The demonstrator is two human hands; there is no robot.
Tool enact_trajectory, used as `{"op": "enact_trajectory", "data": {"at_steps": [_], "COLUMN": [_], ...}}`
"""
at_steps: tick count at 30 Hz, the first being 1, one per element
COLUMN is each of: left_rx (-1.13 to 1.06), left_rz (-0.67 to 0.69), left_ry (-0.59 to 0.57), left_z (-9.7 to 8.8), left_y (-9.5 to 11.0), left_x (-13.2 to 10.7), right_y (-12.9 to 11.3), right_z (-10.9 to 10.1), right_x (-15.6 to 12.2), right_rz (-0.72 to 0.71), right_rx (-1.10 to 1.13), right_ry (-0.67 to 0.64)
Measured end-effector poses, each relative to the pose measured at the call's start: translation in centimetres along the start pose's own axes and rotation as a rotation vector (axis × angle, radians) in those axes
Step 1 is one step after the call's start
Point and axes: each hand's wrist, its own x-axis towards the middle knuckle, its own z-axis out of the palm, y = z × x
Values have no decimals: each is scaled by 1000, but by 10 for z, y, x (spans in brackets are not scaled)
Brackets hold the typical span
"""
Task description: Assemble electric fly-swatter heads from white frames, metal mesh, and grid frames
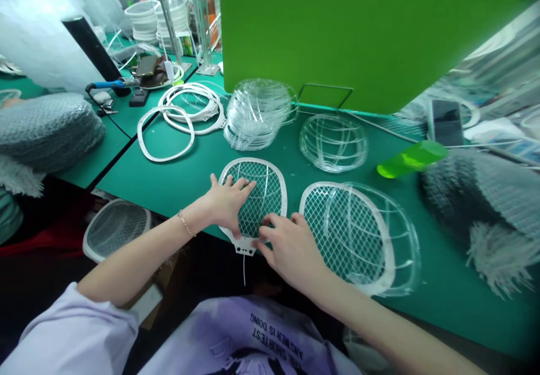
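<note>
Where the left hand (225,203) lies across it, palm down with fingers spread, the mesh-filled white frame (264,195) at the centre of the frame is partly concealed. The left hand grasps nothing visible. The right hand (291,245) has its fingers bent at the lower right rim; whether they pinch it cannot be told, the fingertips being partly hidden. A thin white wire (244,271) hangs below the tab, its upper end not traceable.

Immediately right, a second mesh frame (343,229) is overlapped by clear rings (411,245), their number indistinct; the right forearm passes near its lower edge. Behind stand a stack of clear rings (255,116) and a lower stack (333,144), both too transparent to count. A green cylinder (411,159) lies at right, just beside a mesh pile (502,195) cut off by the edge.

The work surface is a green table (185,178), seamed at left. A green panel (329,32), cut off above, blocks the view beyond. White rings (141,139) overlap left of centre. The plastic bag (37,32) at upper left is blurred; beneath the table, shadow obscures most detail.
</note>
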Motion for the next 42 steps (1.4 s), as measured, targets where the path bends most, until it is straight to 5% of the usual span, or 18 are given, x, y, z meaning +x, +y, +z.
{"op": "enact_trajectory", "data": {"at_steps": [5, 8, 10, 12, 15, 18, 22, 29, 33, 35, 40, 42], "left_rx": [-16, -67, -90, -103, -93, -126, -254, -349, -476, -484, -284, -143], "left_rz": [-3, 67, 112, 199, 371, 361, 193, 132, 139, 120, 66, 87], "left_ry": [-35, 60, 245, 389, 389, 362, 383, 400, 454, 495, 550, 541], "left_z": [1, -5, -14, -23, -31, -29, -26, -26, -24, -23, -23, -23], "left_y": [-9, -12, -1, 23, 70, 103, 112, 97, 84, 77, 64, 65], "left_x": [-6, -20, -25, -19, 14, 59, 99, 104, 96, 91, 96, 110], "right_y": [18, 79, 134, 185, 232, 248, 255, 264, 260, 266, 328, 356], "right_z": [-19, -36, -41, -39, -28, -24, -33, -48, -70, -90, -158, -181], "right_x": [-10, -36, -56, -70, -75, -69, -65, -65, -76, -85, -92, -84], "right_rz": [41, 283, 518, 647, 730, 742, 686, 652, 677, 755, 941, 878], "right_rx": [238, 327, 226, 166, 165, 243, 352, 636, 992, 1117, 960, 895], "right_ry": [51, 370, 491, 428, 289, 215, 181, 76, 57, 167, 834, 877]}}
